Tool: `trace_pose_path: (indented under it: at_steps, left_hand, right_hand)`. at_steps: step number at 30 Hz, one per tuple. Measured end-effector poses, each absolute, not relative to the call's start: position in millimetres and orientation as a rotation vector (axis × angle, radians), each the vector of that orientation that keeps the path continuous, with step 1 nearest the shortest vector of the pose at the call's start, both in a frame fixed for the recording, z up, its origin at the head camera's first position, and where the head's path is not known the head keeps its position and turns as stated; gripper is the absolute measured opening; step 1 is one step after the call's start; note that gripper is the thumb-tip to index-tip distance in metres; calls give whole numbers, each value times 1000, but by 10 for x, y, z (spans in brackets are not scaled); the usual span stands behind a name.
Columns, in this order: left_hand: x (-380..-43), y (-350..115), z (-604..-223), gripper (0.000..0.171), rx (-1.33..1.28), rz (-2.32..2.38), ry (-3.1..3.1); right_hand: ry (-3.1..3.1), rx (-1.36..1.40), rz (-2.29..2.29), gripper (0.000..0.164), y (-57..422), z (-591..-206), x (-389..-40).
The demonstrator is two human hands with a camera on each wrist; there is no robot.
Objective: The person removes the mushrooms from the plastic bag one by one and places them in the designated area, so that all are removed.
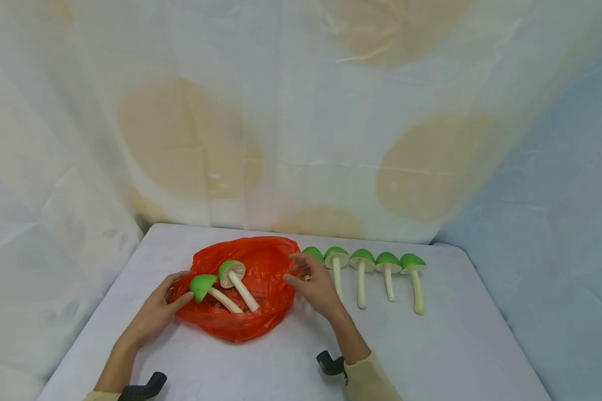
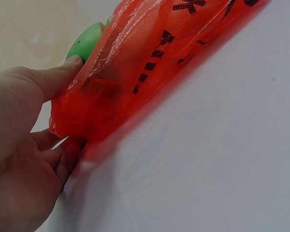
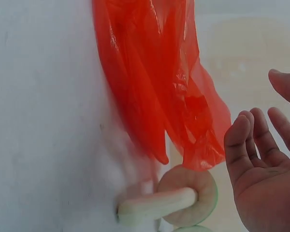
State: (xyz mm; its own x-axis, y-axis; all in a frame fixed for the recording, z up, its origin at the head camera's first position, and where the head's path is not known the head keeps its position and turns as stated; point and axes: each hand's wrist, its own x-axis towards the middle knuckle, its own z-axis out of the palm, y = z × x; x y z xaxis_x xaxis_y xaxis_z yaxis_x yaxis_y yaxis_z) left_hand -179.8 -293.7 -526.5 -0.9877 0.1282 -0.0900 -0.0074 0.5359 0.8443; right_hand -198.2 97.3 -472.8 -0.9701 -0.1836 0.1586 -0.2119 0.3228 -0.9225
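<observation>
A red plastic bag (image 1: 268, 267) lies spread with its mouth wide on the table. Two green-capped toy mushrooms (image 1: 232, 273) with white stems rest inside it. At the bag's left side, my left hand (image 1: 155, 312) grips the plastic, its thumb on the rim beside one green cap (image 2: 87, 43) and the other fingers lower down at the bag's side. My right hand (image 1: 316, 287) hovers by the bag's right rim, fingers loosely bent and holding nothing. Close to it, a mushroom (image 3: 188, 193) lies beside the bag, partly hidden by the hand in the head view.
Several more green-capped mushrooms (image 1: 363, 273) lie in a row to the right of the bag. The white table (image 1: 461, 345) is bordered by a pale curtain (image 1: 301, 139) with tan spots at the back and sides.
</observation>
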Motion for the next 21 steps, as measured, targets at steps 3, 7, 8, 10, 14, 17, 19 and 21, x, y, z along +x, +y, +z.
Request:
trace_pose_path:
  at_steps: [3, 7, 8, 10, 14, 17, 19, 21]
  left_hand:
    - [-1800, -2939, -5265, 76, 101, 1441, 2626]
    - [-1794, -2937, -5255, 76, 97, 1438, 2625]
    - [-1791, -2935, -5251, 76, 98, 1438, 2626]
    - [-1785, -2930, -5243, 75, 100, 1442, 2625]
    - [-1781, -2924, -5233, 75, 102, 1444, 2623]
    - [-1784, -2926, -5233, 75, 101, 1441, 2622]
    - [-1786, -2929, -5233, 75, 98, 1440, 2622]
    - [-1789, -2931, -5235, 75, 96, 1440, 2622]
  right_hand:
    - [-2533, 406, 1789, 44, 927, -4725, -1976]
    - [-2542, 437, 1794, 42, 864, -4729, -1970]
    - [-2550, 442, 1792, 43, 844, -4728, -1966]
    - [-2560, 452, 1790, 45, 805, -4726, -1959]
    - [-2583, 441, 1815, 47, 733, -4718, -1943]
    - [-2593, 435, 1833, 46, 687, -4713, -1935]
    - [-2601, 438, 1837, 45, 652, -4706, -1931]
    - [-2606, 447, 1832, 43, 614, -4700, -1932]
